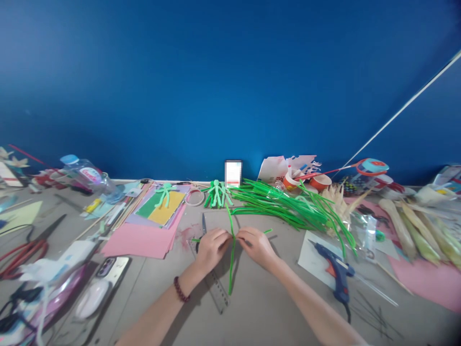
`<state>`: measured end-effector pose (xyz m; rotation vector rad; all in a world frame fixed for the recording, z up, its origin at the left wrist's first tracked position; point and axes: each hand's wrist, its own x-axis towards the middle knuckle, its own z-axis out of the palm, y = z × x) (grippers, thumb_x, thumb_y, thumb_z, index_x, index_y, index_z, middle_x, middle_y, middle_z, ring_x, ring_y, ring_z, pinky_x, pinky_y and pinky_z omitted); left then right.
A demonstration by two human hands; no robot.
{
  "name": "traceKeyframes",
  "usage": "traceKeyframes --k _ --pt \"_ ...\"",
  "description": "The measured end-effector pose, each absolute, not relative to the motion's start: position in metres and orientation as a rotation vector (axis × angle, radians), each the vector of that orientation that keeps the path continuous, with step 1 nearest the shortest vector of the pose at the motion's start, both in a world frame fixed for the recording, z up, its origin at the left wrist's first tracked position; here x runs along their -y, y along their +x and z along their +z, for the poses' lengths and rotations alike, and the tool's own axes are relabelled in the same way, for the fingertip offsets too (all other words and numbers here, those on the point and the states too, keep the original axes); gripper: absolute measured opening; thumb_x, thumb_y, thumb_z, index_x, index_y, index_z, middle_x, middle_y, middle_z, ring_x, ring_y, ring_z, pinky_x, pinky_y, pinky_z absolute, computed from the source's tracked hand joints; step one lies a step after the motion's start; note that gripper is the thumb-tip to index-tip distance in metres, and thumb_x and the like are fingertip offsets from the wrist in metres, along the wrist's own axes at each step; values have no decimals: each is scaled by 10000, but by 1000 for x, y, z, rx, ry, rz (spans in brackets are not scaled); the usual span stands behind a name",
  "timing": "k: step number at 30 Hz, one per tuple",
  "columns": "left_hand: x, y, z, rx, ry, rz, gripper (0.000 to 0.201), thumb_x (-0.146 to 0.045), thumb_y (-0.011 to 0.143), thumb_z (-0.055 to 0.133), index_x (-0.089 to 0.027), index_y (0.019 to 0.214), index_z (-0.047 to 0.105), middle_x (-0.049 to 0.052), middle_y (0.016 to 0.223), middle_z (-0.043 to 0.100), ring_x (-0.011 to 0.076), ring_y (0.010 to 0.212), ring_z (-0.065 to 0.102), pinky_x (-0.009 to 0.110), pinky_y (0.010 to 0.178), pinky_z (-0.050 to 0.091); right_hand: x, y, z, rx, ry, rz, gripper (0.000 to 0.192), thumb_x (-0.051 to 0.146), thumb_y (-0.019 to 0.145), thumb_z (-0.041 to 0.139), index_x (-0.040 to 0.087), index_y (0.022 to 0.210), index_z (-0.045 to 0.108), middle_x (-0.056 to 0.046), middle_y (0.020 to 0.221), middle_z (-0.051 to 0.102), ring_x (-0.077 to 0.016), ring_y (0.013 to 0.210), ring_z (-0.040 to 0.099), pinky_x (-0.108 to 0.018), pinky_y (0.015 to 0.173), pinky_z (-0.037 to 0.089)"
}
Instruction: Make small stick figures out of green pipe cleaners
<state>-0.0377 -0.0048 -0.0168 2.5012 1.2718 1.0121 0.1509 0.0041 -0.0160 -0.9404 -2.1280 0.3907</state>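
Observation:
Over the middle of the table, my left hand (212, 249) and my right hand (258, 246) face each other, fingertips pinched close together. Between them a green pipe cleaner (231, 276) runs lengthwise, toward and away from me. A second green pipe cleaner (268, 231) lies crosswise through both hands, its ends poking out at either side; the crossing point is partly hidden by my fingers. Under my left hand and wrist lies a clear ruler (216, 291), and a narrow blade (204, 224) shows just beyond that hand.
Small green pipe-cleaner figures (216, 194) stand near the wall, beside a bundle of green pipe cleaners (277, 204). Pink paper (139, 241), a phone (114, 270) and red-handled scissors (27, 257) lie leftward. A blue glue gun (334, 271) and corn husks (414, 230) are rightward.

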Motion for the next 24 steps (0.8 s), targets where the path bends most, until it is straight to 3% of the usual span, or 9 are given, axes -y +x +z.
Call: traceKeyframes --k 4,8,18,24 --pt "8 -40 -14 -1427 2490 1227 148 -243 845 533 -209 953 629 68 869 659 196 851 591 338 772 441 -3 148 -15 2013 -1003 432 159 138 845 483 204 849 628 -56 812 652 -159 753 613 -256 655 495" --pt "15 -39 -10 -1466 2513 1288 102 -254 813 557 -202 861 631 67 818 657 197 803 580 359 777 412 0 145 -13 1865 -1033 462 141 162 843 491 194 818 626 -59 774 630 -153 690 598 -241 573 490" --pt "14 -29 -11 -1449 2374 1133 147 -210 873 481 -192 900 625 53 829 681 181 784 619 315 702 431 7 141 -17 1861 -1077 534 134 171 846 499 194 910 614 -59 828 635 -147 706 597 -244 620 508" --pt "11 -33 -12 -1433 2343 1117 143 -189 860 503 -201 897 640 45 835 689 183 787 630 320 707 442 2 148 -15 1894 -1140 365 218 180 863 476 222 1021 619 -96 1042 628 -178 860 615 -273 693 521"
